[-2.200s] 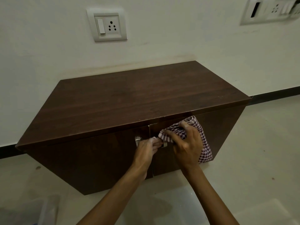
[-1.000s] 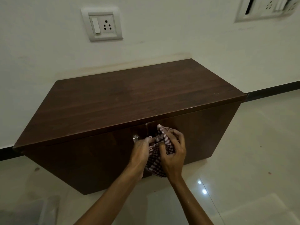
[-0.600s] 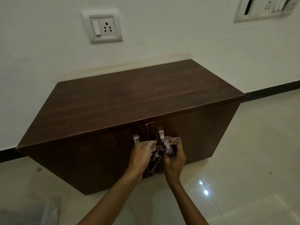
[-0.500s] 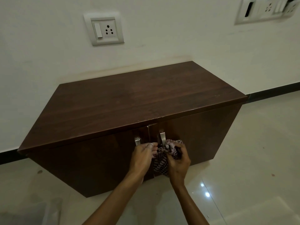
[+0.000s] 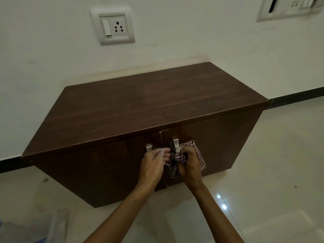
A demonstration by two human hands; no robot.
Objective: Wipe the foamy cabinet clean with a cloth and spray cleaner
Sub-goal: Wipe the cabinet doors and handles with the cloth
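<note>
A low dark-brown wooden cabinet [image 5: 140, 106] stands against the white wall, its two doors shut, with a metal handle on the left door [image 5: 149, 147] and another on the right door [image 5: 175, 143]. A red-and-white checked cloth [image 5: 177, 161] is bunched in front of the doors, just below the right handle. My left hand [image 5: 153, 163] pinches the cloth's left side. My right hand [image 5: 190, 163] grips its right side, with part of the cloth draped behind that hand. No foam shows on the top or doors. No spray cleaner is in view.
A wall socket with a switch [image 5: 113, 26] sits above the cabinet, and a second switch plate [image 5: 291, 6] is at the top right. Glossy pale floor tiles [image 5: 271, 172] surround the cabinet. A clear plastic bag [image 5: 56, 227] lies at the bottom left.
The cloth was spread against the right door under my right hand. Both hands have since gathered it into a bunch and lowered it below the right handle, which now shows.
</note>
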